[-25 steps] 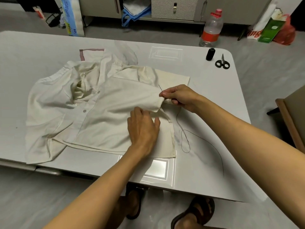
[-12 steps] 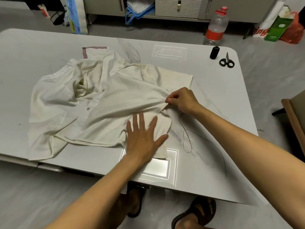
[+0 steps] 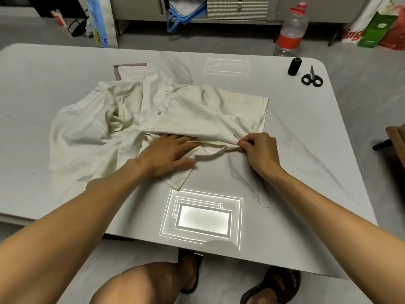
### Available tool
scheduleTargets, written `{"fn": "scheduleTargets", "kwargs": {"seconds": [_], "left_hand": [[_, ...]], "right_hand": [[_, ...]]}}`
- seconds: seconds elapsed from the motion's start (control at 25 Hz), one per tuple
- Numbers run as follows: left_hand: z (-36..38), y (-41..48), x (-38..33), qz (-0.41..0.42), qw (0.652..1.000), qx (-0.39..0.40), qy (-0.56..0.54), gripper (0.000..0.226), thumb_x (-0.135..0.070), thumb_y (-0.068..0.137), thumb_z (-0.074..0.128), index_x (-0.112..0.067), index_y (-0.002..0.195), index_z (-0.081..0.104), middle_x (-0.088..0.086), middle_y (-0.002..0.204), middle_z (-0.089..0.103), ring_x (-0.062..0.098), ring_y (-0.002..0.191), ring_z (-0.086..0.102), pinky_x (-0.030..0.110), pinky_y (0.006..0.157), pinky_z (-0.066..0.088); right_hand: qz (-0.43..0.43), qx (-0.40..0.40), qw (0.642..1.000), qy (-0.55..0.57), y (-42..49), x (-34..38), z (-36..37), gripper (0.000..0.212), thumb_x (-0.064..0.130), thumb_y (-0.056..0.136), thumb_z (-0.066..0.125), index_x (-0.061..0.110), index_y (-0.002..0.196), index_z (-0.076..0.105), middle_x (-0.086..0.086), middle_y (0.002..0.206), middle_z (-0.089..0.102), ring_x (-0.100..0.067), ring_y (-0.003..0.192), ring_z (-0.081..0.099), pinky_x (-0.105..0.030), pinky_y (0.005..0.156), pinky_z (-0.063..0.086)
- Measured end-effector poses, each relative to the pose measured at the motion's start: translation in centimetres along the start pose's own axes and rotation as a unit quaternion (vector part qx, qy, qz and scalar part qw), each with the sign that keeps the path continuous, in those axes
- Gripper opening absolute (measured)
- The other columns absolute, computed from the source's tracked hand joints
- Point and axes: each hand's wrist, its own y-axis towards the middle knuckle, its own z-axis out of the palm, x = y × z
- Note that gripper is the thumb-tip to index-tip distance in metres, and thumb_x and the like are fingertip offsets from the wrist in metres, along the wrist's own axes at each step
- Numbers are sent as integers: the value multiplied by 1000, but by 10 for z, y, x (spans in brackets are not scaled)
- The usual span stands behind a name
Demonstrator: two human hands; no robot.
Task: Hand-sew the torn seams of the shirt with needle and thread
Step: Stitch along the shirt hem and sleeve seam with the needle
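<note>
Right hand (image 3: 260, 153) pinches needle (image 3: 236, 138) and shirt (image 3: 197, 115) fold; left hand (image 3: 168, 153) flat, fingers straight, pressing shirt beside it; thread (image 3: 264, 204) trails nearer

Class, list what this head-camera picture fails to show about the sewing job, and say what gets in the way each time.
Head view:
- Shirt: the tear is hidden among bunched folds.
- Needle: too small to see its eye or entry point.
- Left hand: fingertips partly under a fold.
- Thread: blurred, lost behind the right hand.
</note>
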Motion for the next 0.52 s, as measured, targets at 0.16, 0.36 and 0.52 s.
{"fn": "scheduleTargets", "kwargs": {"seconds": [0.16, 0.36, 0.52], "left_hand": [[9, -32, -28, -42, 974, -222, -26, 27, -20, 88, 58, -15, 108, 75, 5, 108, 75, 31, 97, 69, 39, 77, 56], [9, -35, -60, -69, 956, -279, -55, 33, -1, 71, 54, -6, 96, 75, 12, 96, 72, 32, 90, 64, 39, 63, 56], [21, -43, -81, -66, 959, -269, -57, 35, 17, 60, 72, -3, 89, 73, 10, 93, 66, 22, 97, 46, 37, 54, 53]], "right_hand": [[15, -24, 998, 63, -16, 15, 1, 17, 17, 92, 62, 19, 81, 75, 6, 65, 71, -2, 70, 66, -18, 76, 47], [18, -33, 994, 103, -26, 28, 18, 14, 15, 91, 64, 16, 84, 76, 3, 65, 71, 2, 63, 65, -7, 69, 43], [39, -4, 995, 93, -21, 26, 18, 13, 14, 89, 65, 15, 84, 77, 3, 67, 72, 2, 64, 66, -16, 74, 47]]}}
